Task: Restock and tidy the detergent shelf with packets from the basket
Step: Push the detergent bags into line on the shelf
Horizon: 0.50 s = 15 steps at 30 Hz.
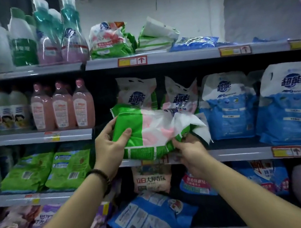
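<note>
A green, white and pink detergent packet (148, 131) lies on its side in front of the middle shelf (244, 153). My left hand (111, 142) grips its left end, thumb on the front face. My right hand (189, 152) holds its lower right edge from below, under the crumpled white top. Two packets of the same kind (137, 93) (180, 93) stand upright behind it on that shelf. The basket is out of view.
Big blue packets (228, 105) (291, 105) stand to the right on the same shelf. The top shelf holds slumped green packets (111, 41) and a flat blue one (194, 43). Pink bottles (62, 107) stand at left. More packets (150, 218) fill the shelves below.
</note>
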Tool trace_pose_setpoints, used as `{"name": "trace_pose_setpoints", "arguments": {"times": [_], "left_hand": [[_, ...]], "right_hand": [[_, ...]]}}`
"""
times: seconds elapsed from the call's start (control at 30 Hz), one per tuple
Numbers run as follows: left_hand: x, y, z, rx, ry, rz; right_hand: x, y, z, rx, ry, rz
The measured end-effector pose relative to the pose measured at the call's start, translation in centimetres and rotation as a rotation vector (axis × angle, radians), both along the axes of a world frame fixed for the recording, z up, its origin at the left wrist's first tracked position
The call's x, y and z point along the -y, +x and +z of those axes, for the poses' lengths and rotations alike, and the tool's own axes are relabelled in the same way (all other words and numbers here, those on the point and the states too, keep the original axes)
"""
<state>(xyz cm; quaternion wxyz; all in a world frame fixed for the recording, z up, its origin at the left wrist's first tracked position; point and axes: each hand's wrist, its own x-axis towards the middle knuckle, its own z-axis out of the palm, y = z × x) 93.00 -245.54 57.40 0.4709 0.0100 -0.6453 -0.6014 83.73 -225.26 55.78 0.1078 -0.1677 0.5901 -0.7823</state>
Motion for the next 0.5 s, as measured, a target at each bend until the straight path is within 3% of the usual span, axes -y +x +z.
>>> {"name": "trace_pose_setpoints", "arguments": {"times": [0.13, 0.27, 0.37, 0.5], "left_hand": [[5.2, -5.7, 2.4, 0.159, -0.197, 0.189], [7.3, -9.1, -0.1, 0.673, -0.679, 0.502], [5.5, -10.1, -2.7, 0.829, -1.044, 0.411], [4.7, -10.3, -4.2, 0.891, -1.124, 0.457]], "right_hand": [[3.6, -4.5, 3.1, 0.086, 0.133, 0.026], [5.2, -6.5, 1.3, 0.183, 0.235, 0.041], [5.3, -7.0, -0.8, 0.183, 0.276, 0.012], [4.7, -6.8, -2.7, 0.154, 0.289, 0.075]]}}
